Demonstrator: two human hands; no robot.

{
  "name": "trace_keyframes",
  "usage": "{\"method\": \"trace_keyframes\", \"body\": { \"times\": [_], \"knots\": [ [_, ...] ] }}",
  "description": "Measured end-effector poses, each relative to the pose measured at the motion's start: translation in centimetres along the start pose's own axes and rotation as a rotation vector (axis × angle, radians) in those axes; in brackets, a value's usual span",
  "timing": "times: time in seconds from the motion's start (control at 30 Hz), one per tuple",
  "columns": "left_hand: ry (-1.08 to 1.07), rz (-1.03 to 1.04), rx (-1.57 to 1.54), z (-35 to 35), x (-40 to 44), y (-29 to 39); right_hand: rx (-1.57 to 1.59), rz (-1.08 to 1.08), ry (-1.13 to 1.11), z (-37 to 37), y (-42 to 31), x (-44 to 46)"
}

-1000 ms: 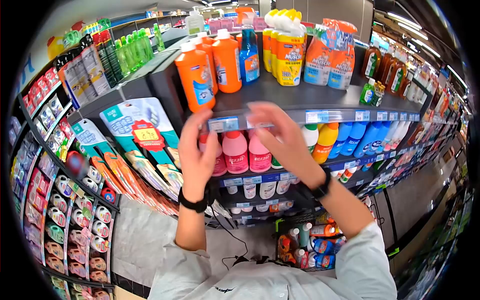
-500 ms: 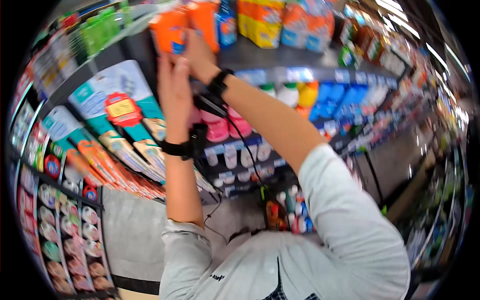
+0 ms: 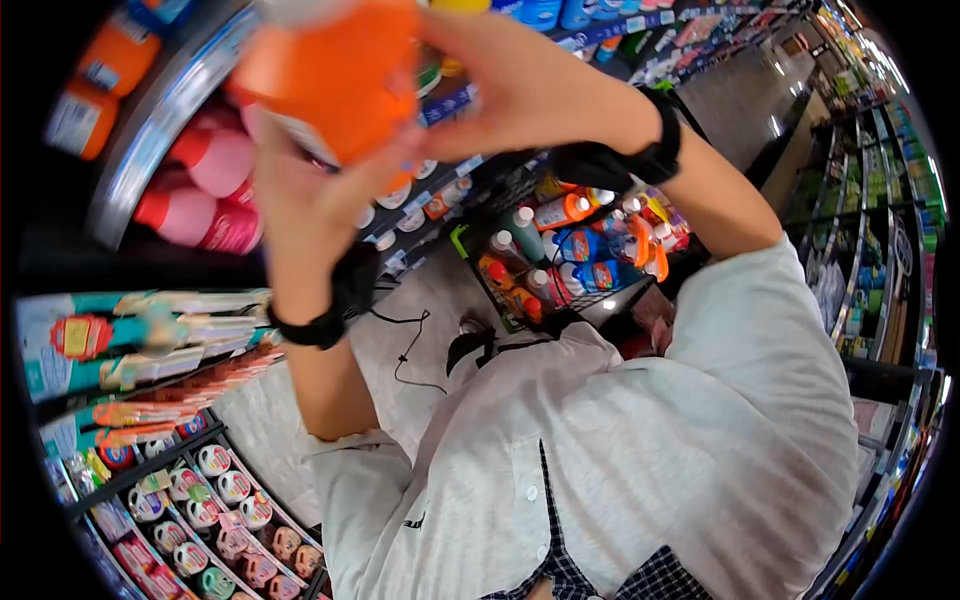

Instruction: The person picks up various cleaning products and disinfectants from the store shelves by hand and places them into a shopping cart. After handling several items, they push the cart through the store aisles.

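Observation:
An orange bottle, blurred by motion, is held up close to the camera between both hands, its pale cap at the top edge of the view. My left hand grips it from below and the left. Around its right side wrap the fingers of my right hand. Pink bottles stand on the shelf behind my left hand, and other orange bottles are at the upper left.
A shopping cart filled with several bottles stands beyond my body, near the middle. Hanging packets stick out at the left, above shelves of round tubs. Further shelves line the right side. A dark cable hangs over the floor.
Both hands have gone from reaching at the shelf to holding the orange bottle, now off the shelf and nearer the camera. The view has turned, bringing the cart into fuller sight.

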State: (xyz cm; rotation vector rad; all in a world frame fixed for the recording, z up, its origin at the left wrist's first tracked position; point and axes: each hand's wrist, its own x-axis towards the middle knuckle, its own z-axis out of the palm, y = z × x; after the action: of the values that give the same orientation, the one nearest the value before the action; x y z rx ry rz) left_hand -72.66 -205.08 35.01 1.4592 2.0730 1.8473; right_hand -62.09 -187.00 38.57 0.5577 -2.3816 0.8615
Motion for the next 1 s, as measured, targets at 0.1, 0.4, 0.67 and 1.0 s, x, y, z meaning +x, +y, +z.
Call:
{"method": "trace_keyframes", "body": {
  "times": [0.1, 0.4, 0.67, 1.0],
  "knots": [
    [-0.136, -0.087, -0.206, 8.8, -2.5, -5.1, 0.255, 0.432, -0.159, -2.1, 2.9, -8.3],
    [-0.479, -0.172, 0.012, 30.2, -8.7, -20.7, -0.091, 0.785, -0.373, 1.5, 18.1, -25.5],
    [-0.497, -0.518, 0.263, 35.9, -14.6, -29.9, -0.026, 1.146, -0.269, 10.6, 29.8, -36.5],
    [-0.716, -0.733, 0.356, 37.9, -16.8, -34.7, 0.0, 1.291, -0.291, 14.3, 31.3, -36.2]
  ]
}}
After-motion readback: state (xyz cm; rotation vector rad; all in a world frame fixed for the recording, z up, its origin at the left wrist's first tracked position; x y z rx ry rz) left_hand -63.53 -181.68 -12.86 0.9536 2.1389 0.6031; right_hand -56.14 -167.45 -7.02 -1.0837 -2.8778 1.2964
